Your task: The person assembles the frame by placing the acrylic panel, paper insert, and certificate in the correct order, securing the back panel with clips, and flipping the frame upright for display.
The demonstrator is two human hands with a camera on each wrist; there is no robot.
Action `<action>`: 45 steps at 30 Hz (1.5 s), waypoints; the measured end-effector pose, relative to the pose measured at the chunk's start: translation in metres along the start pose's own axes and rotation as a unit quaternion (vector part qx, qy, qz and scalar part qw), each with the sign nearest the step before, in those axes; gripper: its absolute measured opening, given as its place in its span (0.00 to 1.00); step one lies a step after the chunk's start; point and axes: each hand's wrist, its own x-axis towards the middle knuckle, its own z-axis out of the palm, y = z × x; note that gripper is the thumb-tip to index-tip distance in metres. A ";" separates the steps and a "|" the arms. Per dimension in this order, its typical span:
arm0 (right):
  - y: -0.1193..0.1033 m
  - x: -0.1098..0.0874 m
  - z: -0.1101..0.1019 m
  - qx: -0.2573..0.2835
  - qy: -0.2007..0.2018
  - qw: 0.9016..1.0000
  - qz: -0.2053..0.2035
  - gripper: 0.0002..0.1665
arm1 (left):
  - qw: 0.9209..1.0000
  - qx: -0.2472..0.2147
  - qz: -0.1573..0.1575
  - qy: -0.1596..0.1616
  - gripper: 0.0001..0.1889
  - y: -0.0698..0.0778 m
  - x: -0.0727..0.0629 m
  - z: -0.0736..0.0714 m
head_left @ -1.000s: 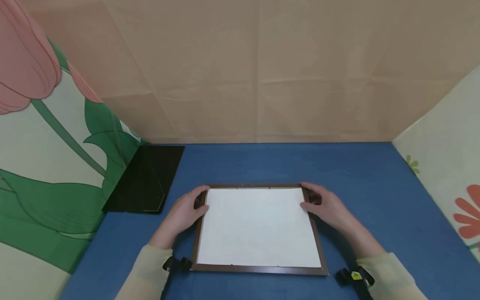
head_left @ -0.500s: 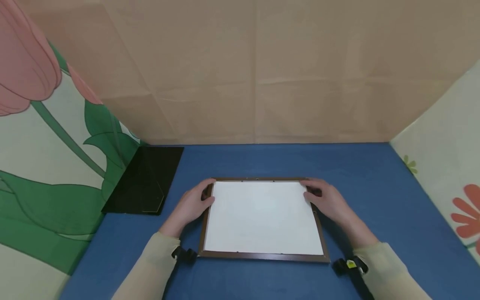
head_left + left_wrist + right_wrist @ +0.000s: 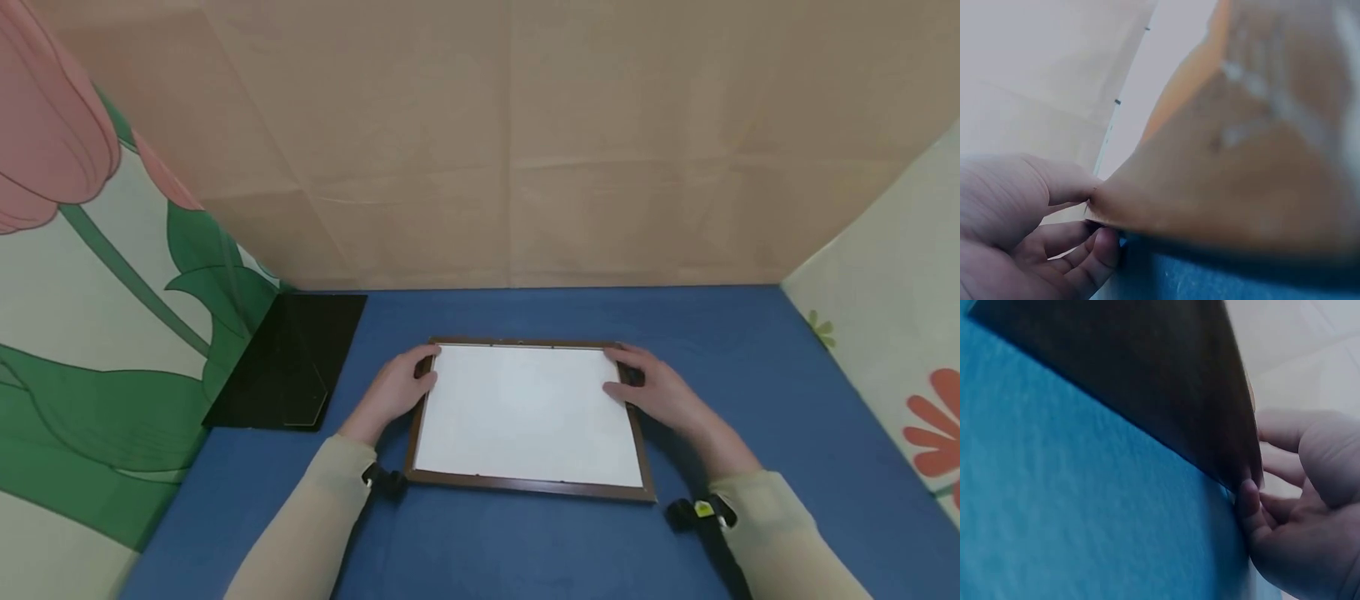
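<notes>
Over the blue table point(image 3: 525, 550), the brown picture frame point(image 3: 532, 485) with its white sheet point(image 3: 528, 417) has been moved farther back, so a shift seems under way. Its sides are gripped near the far corners by the left hand point(image 3: 392, 390) and right hand point(image 3: 663, 395).

Head fwd-dn, wrist views nr, frame point(image 3: 532, 486) shared

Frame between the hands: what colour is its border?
Brown. The head view shows the frame's border best, all four sides in sight.
</notes>
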 end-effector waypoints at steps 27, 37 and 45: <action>0.005 -0.013 -0.010 0.024 -0.080 0.996 -0.007 0.59 | 0.999 -0.031 0.013 -0.033 0.30 -0.004 -0.004 0.002; 0.001 -0.019 -0.007 -0.006 -0.098 0.995 -0.022 0.65 | 0.999 -0.014 -0.012 -0.039 0.32 0.000 -0.024 0.003; 0.001 -0.019 -0.005 -0.009 -0.100 0.995 -0.019 0.65 | 0.999 -0.010 -0.020 -0.041 0.32 -0.001 -0.025 0.005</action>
